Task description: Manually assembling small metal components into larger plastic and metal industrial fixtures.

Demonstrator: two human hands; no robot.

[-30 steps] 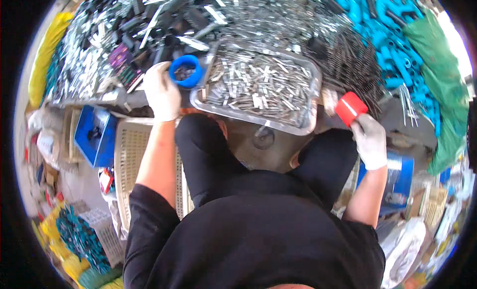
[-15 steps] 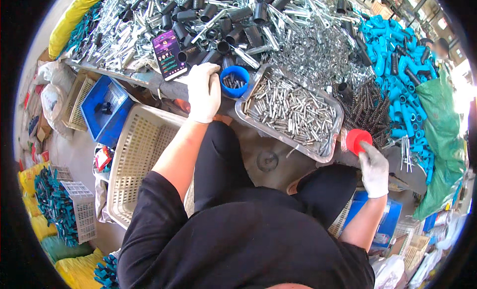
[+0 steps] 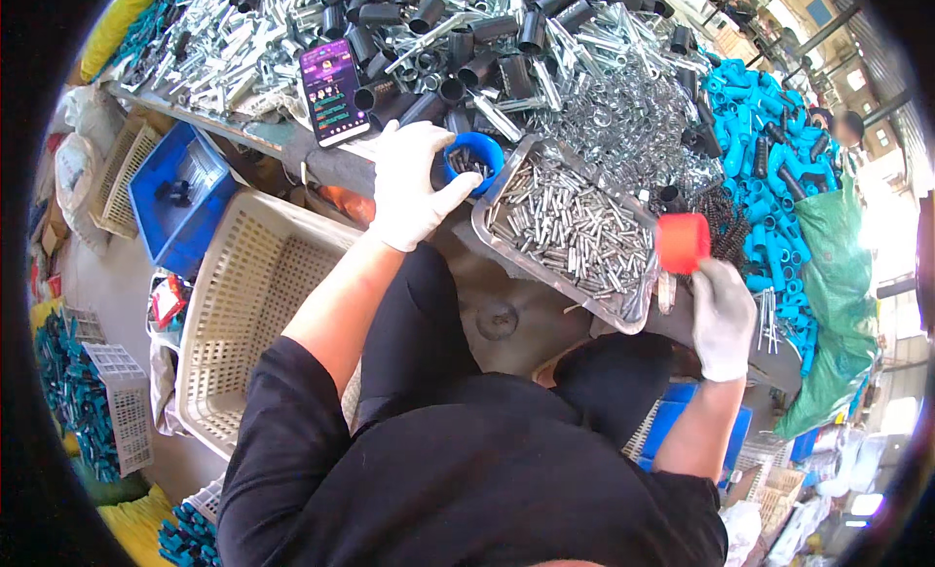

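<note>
My left hand (image 3: 414,187), in a white glove, is closed on the left side of a small blue cup (image 3: 499,160). Its thumb lies along the near side and its fingers reach round the back. Short metal pins lie inside the cup, which sits at the left end of a clear plastic tray (image 3: 555,283). That tray holds a heap of similar metal pins (image 3: 575,221). In my gloved right hand (image 3: 724,319) a red cup-like cylinder (image 3: 684,243) is tipped on its side, just past the tray's right end. The red piece's inside is hidden.
A phone (image 3: 334,92) with its screen lit lies left of the cup. Behind are piled metal parts, black tubes (image 3: 390,104) and wire springs (image 3: 628,124). Turquoise pipe-like pieces (image 3: 769,197) are heaped right. A cream basket (image 3: 229,304) and a blue bin (image 3: 175,202) stand left.
My right hand has raised the red cylinder and turned it from mouth-up onto its side. My left hand's thumb has come across the near side of the blue cup. The view has shifted slightly.
</note>
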